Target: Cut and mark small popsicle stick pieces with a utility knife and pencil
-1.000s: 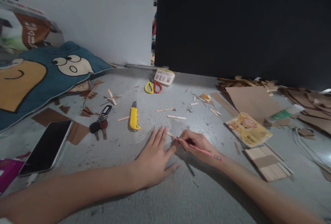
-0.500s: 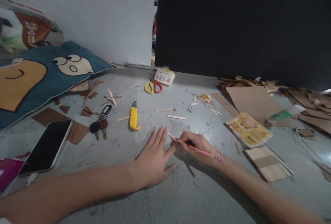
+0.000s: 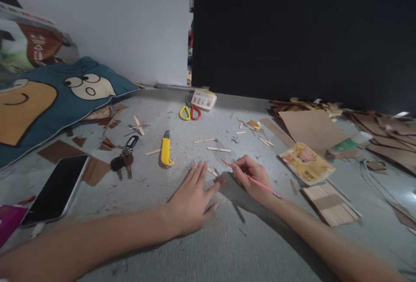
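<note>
Well, the left hand point(image 3: 191, 199) lies palm down, three fingers close together, index finger and thumb spread; its index fingertip meets the right end of one wooden stick point(image 3: 212, 172) lying between the hands. The right hand point(image 3: 251, 175) pinches one pink pencil point(image 3: 260, 182), its tip just beyond that stick; whether it touches the grey tabletop point(image 3: 208, 256) I cannot tell. Open surface runs between the forearms. Ahead lie two loose sticks point(image 3: 219, 149), then one pair of scissors point(image 3: 191, 112); leftward, one yellow cutter point(image 3: 166, 152) and one phone point(image 3: 56, 188). Rightward, one stick bundle point(image 3: 330, 203) sits beside one yellow packet point(image 3: 306, 162). Two panels, white point(image 3: 113, 26) and black point(image 3: 302, 30), bound the far edge.
</note>
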A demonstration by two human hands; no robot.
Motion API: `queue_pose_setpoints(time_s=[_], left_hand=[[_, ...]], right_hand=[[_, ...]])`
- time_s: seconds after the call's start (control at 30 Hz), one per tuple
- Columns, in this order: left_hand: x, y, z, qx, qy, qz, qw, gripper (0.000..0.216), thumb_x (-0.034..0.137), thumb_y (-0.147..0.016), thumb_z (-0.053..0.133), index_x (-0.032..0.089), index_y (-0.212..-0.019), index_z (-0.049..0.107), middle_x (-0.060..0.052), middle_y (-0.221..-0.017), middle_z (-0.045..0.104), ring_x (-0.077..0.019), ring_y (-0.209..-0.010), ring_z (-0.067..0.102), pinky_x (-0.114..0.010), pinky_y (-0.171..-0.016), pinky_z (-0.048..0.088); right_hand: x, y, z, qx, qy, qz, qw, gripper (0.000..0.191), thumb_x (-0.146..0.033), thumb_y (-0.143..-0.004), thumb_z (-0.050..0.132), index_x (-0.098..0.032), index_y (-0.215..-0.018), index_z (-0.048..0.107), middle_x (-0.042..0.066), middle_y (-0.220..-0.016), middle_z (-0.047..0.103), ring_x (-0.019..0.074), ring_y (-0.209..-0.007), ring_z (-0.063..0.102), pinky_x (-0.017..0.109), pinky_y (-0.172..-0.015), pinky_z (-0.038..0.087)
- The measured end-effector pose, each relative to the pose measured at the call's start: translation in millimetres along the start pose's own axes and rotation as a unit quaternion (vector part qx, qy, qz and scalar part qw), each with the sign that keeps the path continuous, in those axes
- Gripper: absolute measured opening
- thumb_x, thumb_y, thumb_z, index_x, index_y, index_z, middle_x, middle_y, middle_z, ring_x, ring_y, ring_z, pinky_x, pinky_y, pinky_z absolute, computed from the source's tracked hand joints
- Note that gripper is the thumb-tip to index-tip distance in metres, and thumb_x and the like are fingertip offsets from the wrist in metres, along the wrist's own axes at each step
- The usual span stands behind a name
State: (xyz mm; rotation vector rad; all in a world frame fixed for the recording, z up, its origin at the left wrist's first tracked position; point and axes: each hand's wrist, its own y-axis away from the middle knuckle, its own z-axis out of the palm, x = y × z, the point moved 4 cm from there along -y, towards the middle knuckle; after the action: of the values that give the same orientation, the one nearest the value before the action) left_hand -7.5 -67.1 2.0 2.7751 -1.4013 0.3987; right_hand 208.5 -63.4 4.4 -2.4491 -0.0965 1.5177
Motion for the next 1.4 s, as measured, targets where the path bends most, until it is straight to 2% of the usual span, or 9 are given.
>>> queue_pose_setpoints(time_s=[0.2,0.37,0.47,0.6,0.77,0.93,1.1,1.23,1.4], left_hand=[[0,2,3,0.025,-0.002,0.007,1.000,0.061,0.047,-0.103,0.056,0.026,-0.159,0.049,-0.015,-0.176,0.027,-0.0445,-0.161,0.024,-0.063,-0.127,0.027],[-13,-10,-4,0.063,0.028,0.002,0.998,0.046,0.025,-0.108,0.045,0.021,-0.153,0.053,-0.016,-0.143,0.064,-0.0315,-0.138,0.056,-0.052,-0.115,0.047],[-30,-22,-15,0.077,0.099,-0.014,0.992,0.025,0.024,-0.109,0.050,0.021,-0.120,0.072,-0.008,-0.112,0.071,-0.0253,-0.115,0.065,-0.044,-0.104,0.053],[-48,-31,-19,0.066,0.146,-0.079,0.984,0.008,0.024,-0.100,0.069,0.019,-0.094,0.071,-0.005,-0.102,0.067,-0.0252,-0.107,0.065,-0.042,-0.096,0.053],[-50,-32,-15,0.057,0.121,-0.082,0.988,0.012,0.027,-0.100,0.068,0.019,-0.091,0.069,-0.005,-0.098,0.066,-0.0268,-0.105,0.062,-0.043,-0.093,0.052],[-49,-32,-19,0.075,0.137,-0.078,0.985,0.016,0.027,-0.101,0.062,0.019,-0.087,0.064,-0.005,-0.095,0.067,-0.0255,-0.100,0.062,-0.042,-0.090,0.050],[-57,-33,-23,0.144,0.379,-0.130,0.905,0.022,0.039,-0.107,0.047,0.022,-0.097,0.057,0.001,-0.071,0.066,-0.0175,-0.067,0.062,-0.032,-0.071,0.050],[-59,-33,-29,0.214,0.508,-0.130,0.824,0.038,0.058,-0.102,0.053,0.021,-0.103,0.060,-0.001,-0.071,0.071,-0.0182,-0.072,0.068,-0.031,-0.073,0.054],[-59,-34,-33,0.244,0.518,-0.147,0.807,0.037,0.059,-0.098,0.058,0.022,-0.098,0.056,0.000,-0.066,0.072,-0.0178,-0.068,0.068,-0.032,-0.075,0.056]], right_hand=[[-7,-1,2,-0.008,0.021,-0.022,1.000,0.030,-0.050,-0.099,0.061,-0.024,-0.084,0.061,-0.004,-0.058,0.057,0.0122,-0.049,0.047,0.024,-0.049,0.037],[-9,-5,1,-0.030,0.085,-0.095,0.991,0.023,-0.043,-0.102,0.058,-0.023,-0.099,0.070,0.003,-0.078,0.068,0.0169,-0.066,0.062,0.028,-0.063,0.051],[-5,-10,-1,-0.074,0.137,-0.168,0.973,0.022,-0.030,-0.105,0.052,-0.025,-0.110,0.072,0.010,-0.101,0.071,0.0220,-0.087,0.069,0.033,-0.078,0.057],[-1,-17,-2,-0.112,0.194,-0.233,0.946,0.042,-0.012,-0.099,0.044,-0.027,-0.126,0.072,0.014,-0.118,0.067,0.0264,-0.104,0.068,0.040,-0.089,0.058],[4,-49,1,-0.039,0.198,-0.173,0.964,0.036,-0.021,-0.102,0.051,-0.026,-0.133,0.067,0.013,-0.118,0.064,0.0276,-0.113,0.064,0.045,-0.100,0.054],[15,-92,16,-0.056,0.215,-0.110,0.969,0.013,-0.031,-0.091,0.076,-0.023,-0.101,0.076,0.009,-0.105,0.064,0.0280,-0.105,0.061,0.044,-0.100,0.050],[24,-103,28,-0.060,0.200,-0.087,0.974,0.011,-0.031,-0.088,0.079,-0.021,-0.088,0.074,0.008,-0.098,0.065,0.0261,-0.097,0.061,0.043,-0.094,0.049],[26,-98,31,-0.054,0.181,-0.076,0.979,0.014,-0.033,-0.089,0.076,-0.021,-0.084,0.072,0.010,-0.102,0.067,0.0274,-0.101,0.061,0.044,-0.095,0.047],[22,-96,32,-0.022,0.156,-0.060,0.986,0.022,-0.039,-0.090,0.072,-0.022,-0.078,0.065,0.011,-0.098,0.068,0.0297,-0.100,0.060,0.048,-0.098,0.043]])
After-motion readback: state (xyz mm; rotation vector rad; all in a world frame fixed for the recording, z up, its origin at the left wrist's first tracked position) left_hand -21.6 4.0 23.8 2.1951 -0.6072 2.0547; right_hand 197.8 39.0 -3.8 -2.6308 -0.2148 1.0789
